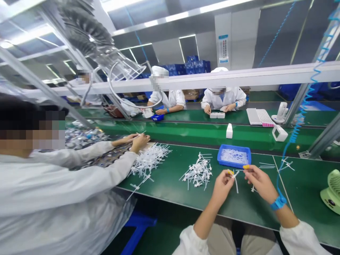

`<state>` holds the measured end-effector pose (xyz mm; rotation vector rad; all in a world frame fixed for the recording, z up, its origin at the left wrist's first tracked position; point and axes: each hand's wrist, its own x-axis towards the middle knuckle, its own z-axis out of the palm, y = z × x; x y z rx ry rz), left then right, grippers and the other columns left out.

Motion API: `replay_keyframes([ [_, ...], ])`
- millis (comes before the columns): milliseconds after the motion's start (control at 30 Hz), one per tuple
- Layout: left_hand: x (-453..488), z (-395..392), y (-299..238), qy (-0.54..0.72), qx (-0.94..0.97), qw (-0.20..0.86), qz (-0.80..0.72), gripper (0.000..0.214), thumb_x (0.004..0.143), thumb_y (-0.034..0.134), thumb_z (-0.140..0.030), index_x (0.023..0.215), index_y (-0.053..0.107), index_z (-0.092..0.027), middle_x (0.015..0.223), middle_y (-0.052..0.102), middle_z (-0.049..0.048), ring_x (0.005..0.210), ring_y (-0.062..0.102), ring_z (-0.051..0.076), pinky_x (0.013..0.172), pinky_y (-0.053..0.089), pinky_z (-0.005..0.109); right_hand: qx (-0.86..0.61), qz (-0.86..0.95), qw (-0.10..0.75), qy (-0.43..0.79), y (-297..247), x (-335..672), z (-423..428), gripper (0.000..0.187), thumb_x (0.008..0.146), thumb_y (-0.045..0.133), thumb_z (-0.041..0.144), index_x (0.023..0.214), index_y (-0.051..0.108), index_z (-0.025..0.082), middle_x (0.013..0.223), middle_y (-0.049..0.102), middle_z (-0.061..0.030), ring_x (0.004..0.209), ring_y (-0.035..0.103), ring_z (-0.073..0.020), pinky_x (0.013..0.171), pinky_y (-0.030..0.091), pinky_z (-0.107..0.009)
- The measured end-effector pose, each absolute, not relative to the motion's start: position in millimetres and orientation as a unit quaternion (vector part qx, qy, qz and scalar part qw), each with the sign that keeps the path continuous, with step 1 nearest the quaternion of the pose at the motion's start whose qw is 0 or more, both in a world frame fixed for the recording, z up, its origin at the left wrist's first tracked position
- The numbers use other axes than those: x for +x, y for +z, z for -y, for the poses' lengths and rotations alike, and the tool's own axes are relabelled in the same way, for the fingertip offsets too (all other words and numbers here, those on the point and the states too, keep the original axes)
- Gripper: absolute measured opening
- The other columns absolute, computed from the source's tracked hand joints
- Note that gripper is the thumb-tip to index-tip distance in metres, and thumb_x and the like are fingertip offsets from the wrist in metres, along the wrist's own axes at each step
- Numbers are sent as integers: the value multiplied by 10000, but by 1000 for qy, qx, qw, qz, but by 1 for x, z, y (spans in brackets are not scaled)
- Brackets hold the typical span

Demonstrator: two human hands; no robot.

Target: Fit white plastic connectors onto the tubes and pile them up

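Note:
My left hand [224, 187], with a yellow cover on a fingertip, pinches a white branched plastic strip piece [236, 183]; its free end hangs down. Just to the right, my right hand [261, 184] also wears a yellow fingertip cover. Its thumb and forefinger are drawn together near the strip piece, but what they grip is too small to make out. Beyond my hands stands a blue tray [220, 159] holding many small white pieces. A loose pile of white strip pieces [198, 173] lies left of my left hand. Under my right hand, a small white piece [253, 189] shows.
A blue wristband [278, 203] ties my right wrist to a coiled blue cord [294, 127]. A co-worker [66, 191] at left handles strips over a larger pile [151, 159]. A green fan [332, 193] stands right. White housings [229, 131] rest on the green belt [191, 132].

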<state>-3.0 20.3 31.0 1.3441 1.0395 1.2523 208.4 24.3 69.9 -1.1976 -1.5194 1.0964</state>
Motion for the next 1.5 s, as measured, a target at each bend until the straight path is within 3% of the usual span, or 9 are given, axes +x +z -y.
replay_keyframes([
  [233, 30, -83, 62, 573, 542, 499, -360, 451, 862, 877, -532, 1032, 705, -152, 997, 757, 86, 922, 750, 236, 854, 615, 329, -398, 540, 551, 497, 79, 194, -68, 504, 878, 791, 663, 1069, 768, 197, 1026, 804, -97, 819, 756, -219, 755, 647, -350],
  [433, 45, -104, 51, 587, 633, 351, -363, 259, 934, 828, -413, 978, 784, -161, 963, 793, 86, 882, 768, 229, 814, 633, 317, -386, 490, 603, 497, 61, 203, -82, 430, 864, 839, 622, 1014, 796, 222, 973, 820, -79, 783, 772, -223, 775, 687, -381],
  [667, 42, -97, 53, 584, 696, 261, -326, 110, 1001, 739, -258, 1018, 810, -175, 988, 816, 91, 915, 790, 223, 851, 640, 313, -410, 475, 605, 491, 61, 205, -77, 432, 853, 854, 628, 951, 806, 210, 905, 821, -77, 736, 777, -222, 722, 701, -366],
  [1233, 43, -96, 55, 561, 713, 246, -341, 155, 1029, 724, -289, 958, 812, -182, 936, 818, 74, 848, 785, 207, 810, 639, 304, -461, 494, 592, 440, 54, 204, -70, 346, 885, 839, 557, 834, 786, 220, 789, 803, -56, 740, 794, -244, 741, 673, -354],
  [1400, 45, -99, 52, 555, 735, 188, -343, 135, 1043, 690, -282, 1003, 769, -181, 945, 799, 71, 842, 767, 194, 758, 622, 280, -433, 537, 559, 460, 62, 217, -75, 308, 952, 761, 524, 984, 789, 219, 893, 810, -49, 775, 779, -216, 758, 664, -343],
  [1500, 48, -99, 49, 538, 759, 157, -330, 112, 1053, 658, -255, 1024, 742, -186, 983, 788, 78, 886, 761, 196, 770, 616, 279, -443, 586, 555, 391, 61, 226, -77, 233, 938, 783, 445, 1043, 792, 238, 1005, 804, -53, 883, 771, -220, 813, 646, -341],
])
